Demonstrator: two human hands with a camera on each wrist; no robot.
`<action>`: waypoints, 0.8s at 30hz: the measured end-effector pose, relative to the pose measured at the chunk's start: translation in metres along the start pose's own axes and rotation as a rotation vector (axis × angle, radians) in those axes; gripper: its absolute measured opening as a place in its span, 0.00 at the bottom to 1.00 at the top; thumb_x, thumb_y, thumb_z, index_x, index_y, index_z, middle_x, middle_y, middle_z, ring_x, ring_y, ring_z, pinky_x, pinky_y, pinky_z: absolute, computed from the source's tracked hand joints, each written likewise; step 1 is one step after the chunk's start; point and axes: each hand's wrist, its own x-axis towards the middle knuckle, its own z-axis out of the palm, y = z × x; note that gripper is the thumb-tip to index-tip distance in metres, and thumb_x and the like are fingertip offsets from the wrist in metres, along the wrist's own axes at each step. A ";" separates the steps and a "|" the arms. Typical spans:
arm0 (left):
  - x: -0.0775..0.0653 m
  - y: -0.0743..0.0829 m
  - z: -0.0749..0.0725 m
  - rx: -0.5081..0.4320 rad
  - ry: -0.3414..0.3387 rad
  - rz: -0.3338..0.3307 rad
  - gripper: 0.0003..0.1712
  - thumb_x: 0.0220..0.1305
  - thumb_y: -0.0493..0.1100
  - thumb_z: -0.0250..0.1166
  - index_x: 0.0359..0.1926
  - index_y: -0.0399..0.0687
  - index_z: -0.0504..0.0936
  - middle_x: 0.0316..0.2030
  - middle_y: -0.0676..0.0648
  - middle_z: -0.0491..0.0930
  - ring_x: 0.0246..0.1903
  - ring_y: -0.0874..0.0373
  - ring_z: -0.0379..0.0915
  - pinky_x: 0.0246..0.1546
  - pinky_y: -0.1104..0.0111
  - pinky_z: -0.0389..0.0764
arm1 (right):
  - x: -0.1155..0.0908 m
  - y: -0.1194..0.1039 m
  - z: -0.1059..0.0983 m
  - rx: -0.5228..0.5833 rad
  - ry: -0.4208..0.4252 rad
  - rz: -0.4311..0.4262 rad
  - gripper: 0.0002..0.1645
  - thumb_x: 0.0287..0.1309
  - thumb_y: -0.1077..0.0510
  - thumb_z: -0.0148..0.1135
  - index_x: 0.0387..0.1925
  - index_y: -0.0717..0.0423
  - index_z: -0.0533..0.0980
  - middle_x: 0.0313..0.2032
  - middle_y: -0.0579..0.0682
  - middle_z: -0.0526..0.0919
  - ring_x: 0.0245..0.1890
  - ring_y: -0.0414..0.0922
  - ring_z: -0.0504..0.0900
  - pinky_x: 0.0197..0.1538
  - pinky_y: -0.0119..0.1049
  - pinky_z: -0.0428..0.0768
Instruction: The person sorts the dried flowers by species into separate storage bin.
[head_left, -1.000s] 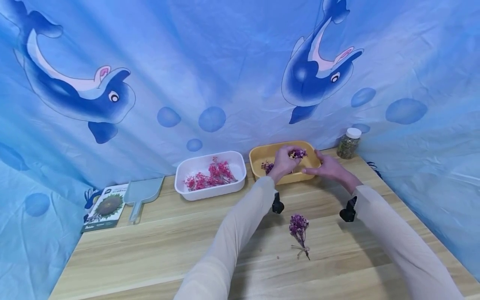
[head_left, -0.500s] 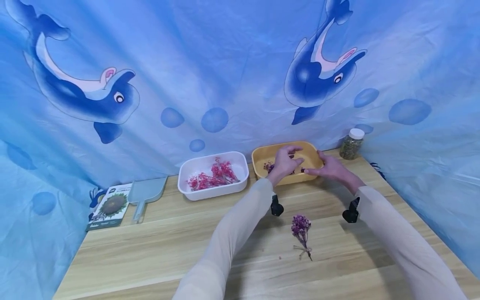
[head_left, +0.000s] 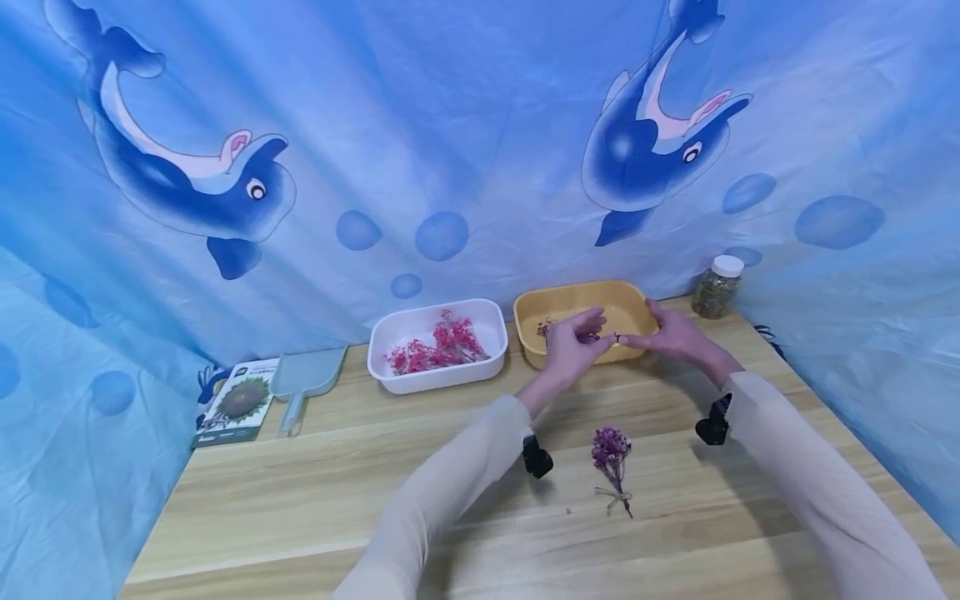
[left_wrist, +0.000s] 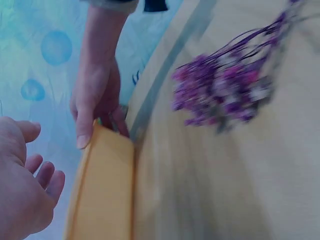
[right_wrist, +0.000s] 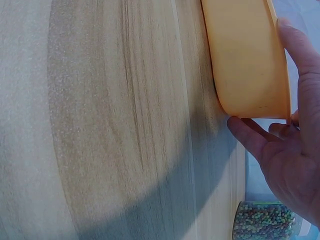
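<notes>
My left hand (head_left: 572, 346) hovers over the front rim of the yellow tray (head_left: 618, 293), fingers spread and nothing between them. At the tray's right end, my right hand (head_left: 678, 337) holds the corner, thumb on the rim and fingers against the outer wall, as the right wrist view shows. Purple dried flowers (head_left: 544, 328) lie in the tray, partly hidden behind my left hand. Nearer to me on the table, a bunch of purple dried flowers (head_left: 611, 450) tied with twine lies with its stems toward me; it is blurred in the left wrist view.
A white tray (head_left: 435, 384) with pink dried flowers (head_left: 450, 337) stands left of the yellow one. Farther left are a grey-blue dustpan (head_left: 309, 372) and a sunflower packet (head_left: 242, 402). A white-lidded jar (head_left: 716, 292) stands at the back right, before the blue curtain (head_left: 487, 150).
My left hand has let go of the purple flowers it held in the yellow tray and drawn back toward me. My right hand stays on the tray's right end.
</notes>
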 end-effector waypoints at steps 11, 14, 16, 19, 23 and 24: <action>-0.056 -0.012 -0.006 0.006 0.051 -0.083 0.29 0.55 0.31 0.75 0.59 0.34 0.79 0.47 0.37 0.84 0.47 0.43 0.81 0.44 0.76 0.80 | 0.001 -0.001 -0.001 0.000 -0.011 0.003 0.73 0.57 0.28 0.64 0.75 0.70 0.34 0.71 0.78 0.46 0.68 0.75 0.54 0.68 0.62 0.60; -0.071 -0.010 -0.005 0.009 0.042 -0.099 0.29 0.55 0.31 0.75 0.59 0.33 0.79 0.49 0.37 0.83 0.49 0.42 0.81 0.45 0.76 0.80 | 0.002 -0.001 -0.003 0.000 -0.015 -0.001 0.73 0.57 0.28 0.64 0.75 0.70 0.33 0.70 0.79 0.46 0.67 0.75 0.55 0.67 0.62 0.61; -0.082 -0.007 -0.004 0.012 0.029 -0.116 0.31 0.54 0.32 0.76 0.60 0.33 0.78 0.52 0.37 0.82 0.50 0.42 0.80 0.44 0.76 0.80 | 0.002 -0.001 -0.003 0.002 -0.011 -0.005 0.73 0.57 0.29 0.65 0.75 0.70 0.33 0.70 0.80 0.46 0.67 0.75 0.56 0.66 0.62 0.63; -0.098 -0.003 -0.002 0.055 0.000 -0.129 0.36 0.53 0.34 0.77 0.63 0.34 0.75 0.53 0.36 0.80 0.48 0.43 0.80 0.42 0.76 0.81 | 0.001 -0.002 -0.004 0.002 -0.006 -0.003 0.73 0.57 0.30 0.65 0.75 0.69 0.33 0.70 0.80 0.47 0.66 0.75 0.57 0.65 0.61 0.66; -0.119 0.000 0.002 0.186 -0.036 -0.124 0.43 0.51 0.42 0.80 0.66 0.34 0.73 0.51 0.39 0.79 0.47 0.48 0.77 0.47 0.70 0.80 | 0.001 -0.001 -0.003 -0.006 -0.006 0.007 0.74 0.56 0.30 0.66 0.75 0.70 0.33 0.69 0.81 0.48 0.66 0.75 0.58 0.64 0.61 0.67; -0.124 0.000 0.003 0.222 -0.038 -0.125 0.44 0.50 0.45 0.80 0.66 0.34 0.73 0.51 0.40 0.79 0.47 0.50 0.76 0.49 0.70 0.78 | 0.001 -0.001 -0.003 -0.007 -0.007 0.009 0.74 0.55 0.29 0.66 0.75 0.70 0.34 0.69 0.81 0.48 0.66 0.75 0.58 0.64 0.61 0.66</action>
